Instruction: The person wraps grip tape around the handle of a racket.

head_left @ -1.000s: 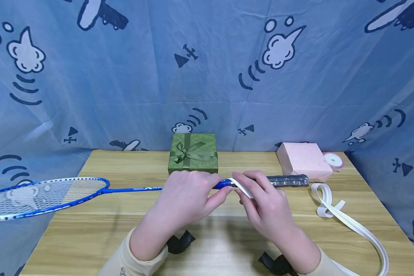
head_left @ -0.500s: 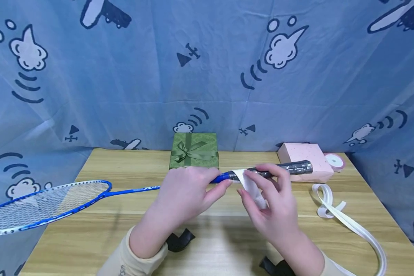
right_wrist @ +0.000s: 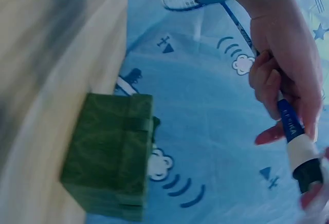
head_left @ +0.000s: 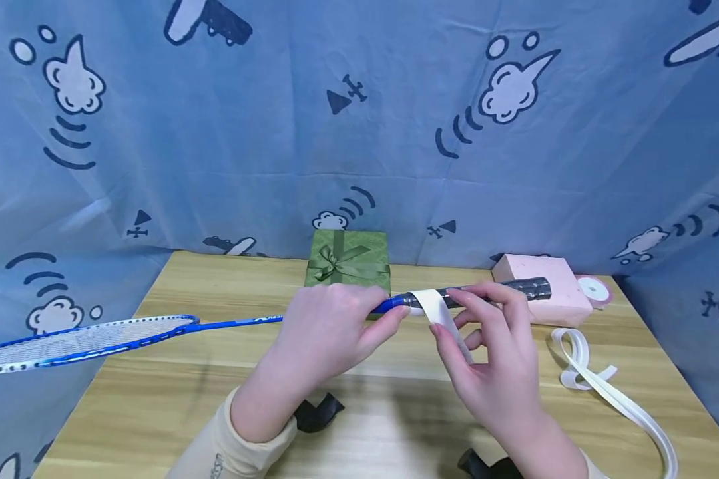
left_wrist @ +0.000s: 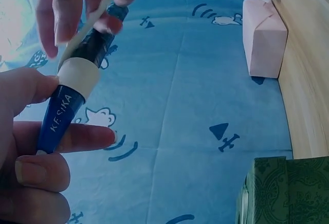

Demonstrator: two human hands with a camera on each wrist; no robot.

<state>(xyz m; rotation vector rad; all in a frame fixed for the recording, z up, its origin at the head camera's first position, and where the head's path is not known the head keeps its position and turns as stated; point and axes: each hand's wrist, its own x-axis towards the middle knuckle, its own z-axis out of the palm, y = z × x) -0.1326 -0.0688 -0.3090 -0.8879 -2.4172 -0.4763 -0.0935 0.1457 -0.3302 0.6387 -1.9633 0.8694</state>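
My left hand (head_left: 335, 329) grips a blue badminton racket (head_left: 239, 323) near the top of its handle, the strung head off to the left. In the left wrist view the thumb lies beside the blue cone (left_wrist: 61, 116) lettered KESIKA. A white band of grip tape (left_wrist: 79, 76) circles the handle just past that cone. From there the tape slants down to my right hand (head_left: 497, 359), whose thumb and fingers pinch it. Beyond the band, the dark, shiny handle (head_left: 533, 288) points right, partly behind the right fingers.
A green gift box (head_left: 347, 263) with a bow stands at the back of the wooden table (head_left: 228, 279). Back right are a pink box (head_left: 545, 286) and a ribbon spool (head_left: 594, 291). A long white strip (head_left: 635, 412) curls along the right side. A patterned blue cloth (head_left: 383, 146) hangs behind.
My right hand has moved right and slightly down, drawing the tape out into a longer slanting stretch. The handle's end rose, then shifted slightly right. My left hand keeps its grip.
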